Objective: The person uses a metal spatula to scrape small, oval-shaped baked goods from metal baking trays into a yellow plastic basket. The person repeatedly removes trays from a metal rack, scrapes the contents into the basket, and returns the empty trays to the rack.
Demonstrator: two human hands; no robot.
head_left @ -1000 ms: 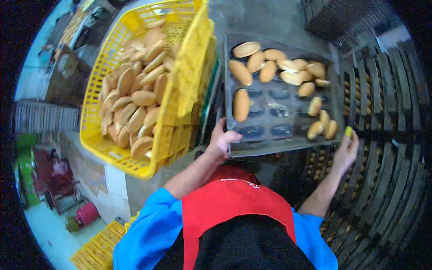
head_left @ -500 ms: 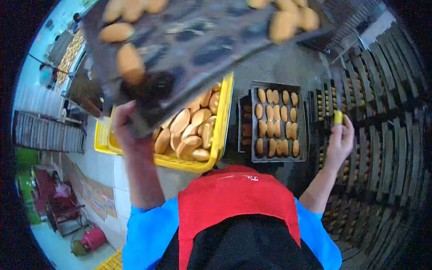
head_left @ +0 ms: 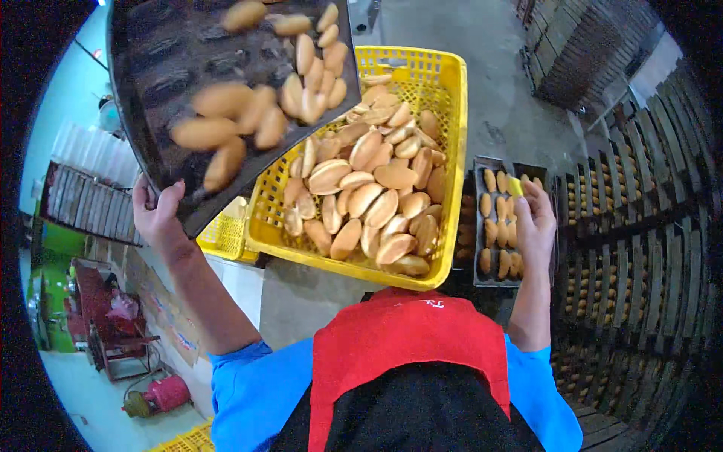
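Rolls, blurred, are now being tipped from the raised dark tray, gripped by the left hand, into the yellow crate at twelve o'clock; a small yellow object, perhaps a sponge, is pinched by the right hand at three o'clock.

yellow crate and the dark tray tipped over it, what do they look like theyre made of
The yellow crate looks like moulded plastic: an even bright colour, with lattice holes through its walls and floor. The dark tray that the left hand tips looks like metal with a blackened, dull finish: a thin stiff sheet pressed into oval hollows. Motion blur leaves its surface uncertain.
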